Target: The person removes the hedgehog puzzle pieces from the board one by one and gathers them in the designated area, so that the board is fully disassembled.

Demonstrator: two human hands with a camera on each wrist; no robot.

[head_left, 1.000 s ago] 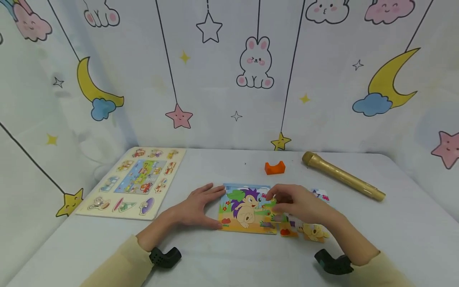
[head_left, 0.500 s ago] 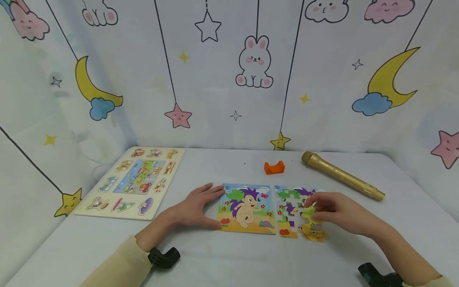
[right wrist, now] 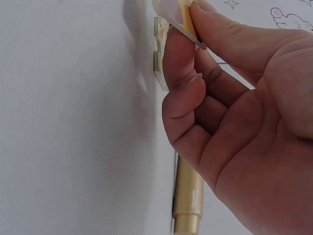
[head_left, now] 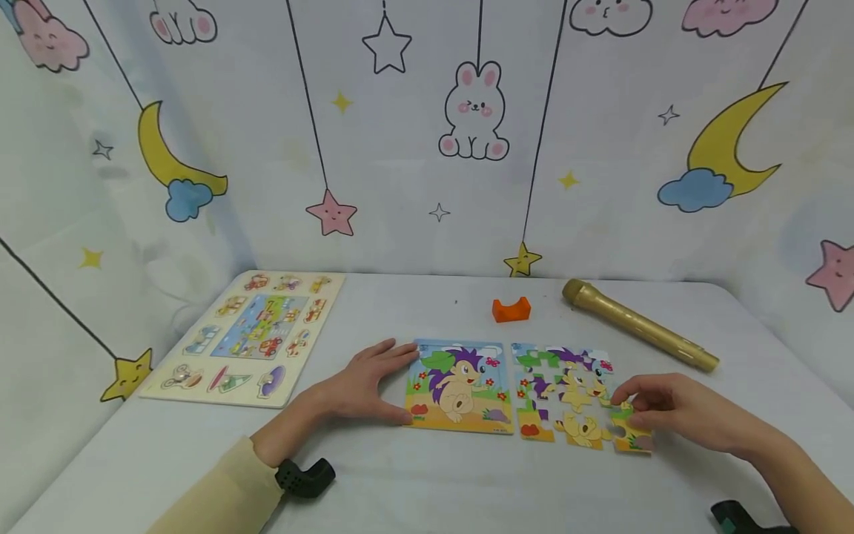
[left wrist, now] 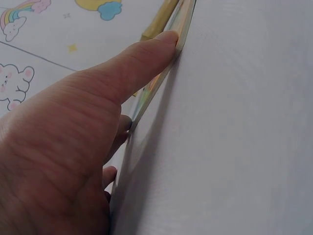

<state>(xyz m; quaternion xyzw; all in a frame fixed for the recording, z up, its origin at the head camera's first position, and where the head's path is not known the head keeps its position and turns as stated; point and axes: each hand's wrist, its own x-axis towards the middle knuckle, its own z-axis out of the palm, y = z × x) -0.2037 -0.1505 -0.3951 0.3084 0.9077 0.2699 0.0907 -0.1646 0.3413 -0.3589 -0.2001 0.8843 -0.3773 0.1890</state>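
A square hedgehog picture board (head_left: 490,371) lies in the middle of the table. My left hand (head_left: 363,387) rests spread along its left side; in the left wrist view the thumb (left wrist: 146,58) presses the board's edge. To the right of the board is a partly assembled jigsaw (head_left: 579,389) of the same hedgehog, with gaps between pieces. Beside its lower right corner, my right hand (head_left: 687,411) pinches a jigsaw piece (head_left: 630,439) showing grass and a purple stone. In the right wrist view this piece (right wrist: 191,24) sits between thumb and forefinger, tilted.
At the back left lies a cream wooden puzzle board (head_left: 220,389) with vehicle and toy pictures. Behind the hedgehog pictures stand an orange notched block (head_left: 511,311) and a gold microphone (head_left: 640,325) lying diagonally. A cartoon-printed cloth (head_left: 400,170) hangs behind the table.
My right hand moved from over the picture board, rightward across the jigsaw to its lower right corner, carrying the jigsaw piece. The jigsaw is now uncovered. My left hand stayed put.
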